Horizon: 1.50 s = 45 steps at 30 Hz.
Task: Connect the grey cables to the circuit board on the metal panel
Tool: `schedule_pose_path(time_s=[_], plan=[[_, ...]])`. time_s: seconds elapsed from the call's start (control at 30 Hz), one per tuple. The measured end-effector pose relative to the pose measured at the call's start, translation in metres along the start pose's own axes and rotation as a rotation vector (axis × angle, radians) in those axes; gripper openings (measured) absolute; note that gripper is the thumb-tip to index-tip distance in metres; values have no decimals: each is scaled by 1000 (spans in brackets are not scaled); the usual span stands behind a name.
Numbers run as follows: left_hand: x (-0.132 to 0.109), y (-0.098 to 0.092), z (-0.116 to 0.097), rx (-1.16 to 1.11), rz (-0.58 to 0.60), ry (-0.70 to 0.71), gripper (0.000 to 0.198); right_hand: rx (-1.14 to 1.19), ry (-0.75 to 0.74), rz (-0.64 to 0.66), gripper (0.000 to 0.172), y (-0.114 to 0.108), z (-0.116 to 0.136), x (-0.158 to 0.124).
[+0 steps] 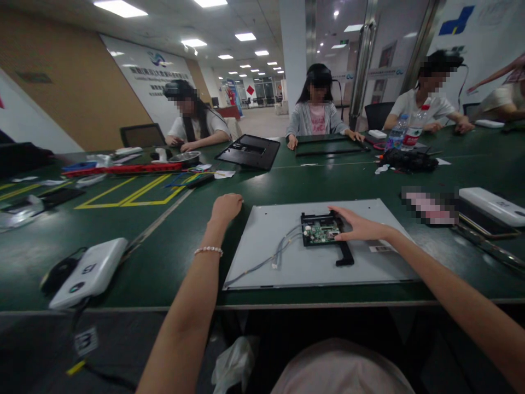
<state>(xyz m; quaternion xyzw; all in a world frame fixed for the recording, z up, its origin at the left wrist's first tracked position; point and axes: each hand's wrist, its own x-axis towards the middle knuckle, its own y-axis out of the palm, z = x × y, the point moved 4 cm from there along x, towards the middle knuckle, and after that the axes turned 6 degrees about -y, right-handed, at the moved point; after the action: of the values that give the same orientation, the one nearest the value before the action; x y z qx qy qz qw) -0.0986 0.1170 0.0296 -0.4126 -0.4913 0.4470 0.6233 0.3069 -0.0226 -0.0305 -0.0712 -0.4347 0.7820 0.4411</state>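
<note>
A flat grey panel [262, 241] lies on the green table in front of me. On it sits a black plastic bracket [345, 255] with a green circuit board [322, 232] in it. My right hand [356, 225] grips the bracket's right side, thumb near, fingers at the far edge. Thin grey cables [280, 249] run from the board's left side across the panel. Beyond the panel's upper left corner, my left hand [227, 207] rests on the table with its fingers curled in; whatever they may hold is hidden.
White power banks [92, 271] lie at left and right. Farther back are a black plastic cover [250, 151], red strips [139, 168], bottles [415, 128] and a black cable bundle [408, 160]. Several people sit across the table; one holds a black frame [328, 146].
</note>
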Motion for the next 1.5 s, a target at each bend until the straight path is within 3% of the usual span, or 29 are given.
schedule_pose_path(time_s=[0.2,0.37,0.47,0.6,0.7,0.77,1.0,1.5], plan=[[1,1,-11,-280,-19,-10,37,-12,-9,-7,95,1,-3,0],[2,-14,-40,-409,-64,93,36,-7,15,-9,97,0,-4,0],[-2,-36,-75,-400,-48,201,36,3,10,-13,98,0,-4,0],[-23,-62,-141,-331,-51,425,34,12,-1,-16,97,-1,-1,0],[-43,-66,-186,-266,-72,630,30,10,-3,-21,98,-2,1,1],[-52,-63,-202,-217,-85,675,28,6,4,-19,99,-2,2,2],[-66,-47,-203,-105,-61,700,24,-10,-11,-26,99,0,-3,2],[-66,-32,-200,-269,-74,725,26,-15,7,-12,99,1,-2,1]])
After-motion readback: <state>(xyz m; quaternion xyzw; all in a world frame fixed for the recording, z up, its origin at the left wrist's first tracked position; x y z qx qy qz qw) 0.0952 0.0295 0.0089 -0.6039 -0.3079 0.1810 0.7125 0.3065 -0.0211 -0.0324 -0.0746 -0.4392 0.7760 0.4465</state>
